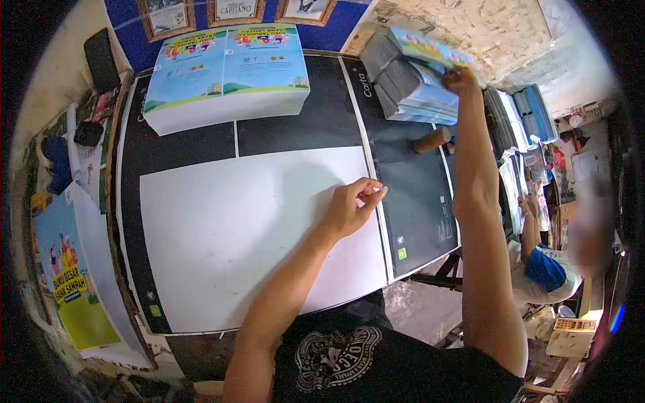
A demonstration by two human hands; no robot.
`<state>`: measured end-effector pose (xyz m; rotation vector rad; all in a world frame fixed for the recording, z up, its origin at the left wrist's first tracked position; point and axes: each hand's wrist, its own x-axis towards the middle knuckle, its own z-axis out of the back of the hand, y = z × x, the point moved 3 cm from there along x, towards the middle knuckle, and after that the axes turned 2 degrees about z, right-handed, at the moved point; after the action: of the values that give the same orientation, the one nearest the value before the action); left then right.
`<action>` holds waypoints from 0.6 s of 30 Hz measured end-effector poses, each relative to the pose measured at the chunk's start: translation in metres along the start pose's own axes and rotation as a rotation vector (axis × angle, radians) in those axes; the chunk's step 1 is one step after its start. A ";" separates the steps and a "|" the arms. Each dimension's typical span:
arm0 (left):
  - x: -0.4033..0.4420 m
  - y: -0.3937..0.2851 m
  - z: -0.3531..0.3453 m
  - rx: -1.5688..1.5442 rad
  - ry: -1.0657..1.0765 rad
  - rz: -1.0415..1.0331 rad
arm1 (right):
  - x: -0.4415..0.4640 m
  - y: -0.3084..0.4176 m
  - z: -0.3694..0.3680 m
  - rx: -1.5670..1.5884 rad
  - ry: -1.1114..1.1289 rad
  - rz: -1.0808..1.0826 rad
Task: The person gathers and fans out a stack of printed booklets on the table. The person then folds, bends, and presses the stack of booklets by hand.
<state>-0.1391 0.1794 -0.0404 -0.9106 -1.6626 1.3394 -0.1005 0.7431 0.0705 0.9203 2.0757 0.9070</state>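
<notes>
You're standing at the black-topped table (416, 208), which is stretching across the middle of the view. The large white sheet (255, 221) is covering most of its near part and lying under your left forearm. Off the table's left side, a printed poster sheet (77, 275) is leaning, its lettering reading "BUKU BESAR BANK SAMPAH". On the far left part of the table, the thick stack of printed covers (232, 74) is sitting behind the white sheet, its two side-by-side designs facing up and their titles appearing upside down to you. The pile of printed booklets (413, 93) is standing at the far right of the table, to the right of that stack, and the top booklet (430, 48) is slanting across its upper side. Your right hand (459, 78), at the end of an outstretched arm, is gripping the right end of that booklet. Your left hand (353, 207) is hovering by the right edge of the white sheet with its fingers curling; I cannot tell whether the tips are pinching anything. The brown cylinder (431, 140) is lying just in front of the pile
</notes>
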 end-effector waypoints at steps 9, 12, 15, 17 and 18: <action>0.004 0.004 -0.004 0.033 -0.022 -0.037 | 0.034 0.004 0.053 -0.329 -0.356 -0.221; 0.003 0.002 -0.002 0.051 0.009 -0.035 | 0.025 -0.004 0.028 -0.511 -0.330 -0.076; 0.003 -0.001 -0.001 0.077 0.010 -0.025 | -0.052 -0.033 -0.057 -0.676 -0.174 -0.051; 0.003 0.003 -0.003 0.047 -0.010 -0.046 | -0.037 -0.036 -0.060 -0.803 -0.198 -0.093; 0.003 0.004 -0.003 0.049 -0.016 -0.049 | -0.007 -0.027 -0.040 -0.868 -0.158 -0.081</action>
<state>-0.1373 0.1842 -0.0435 -0.8279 -1.6463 1.3518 -0.1376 0.7111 0.0717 0.4098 1.3414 1.4546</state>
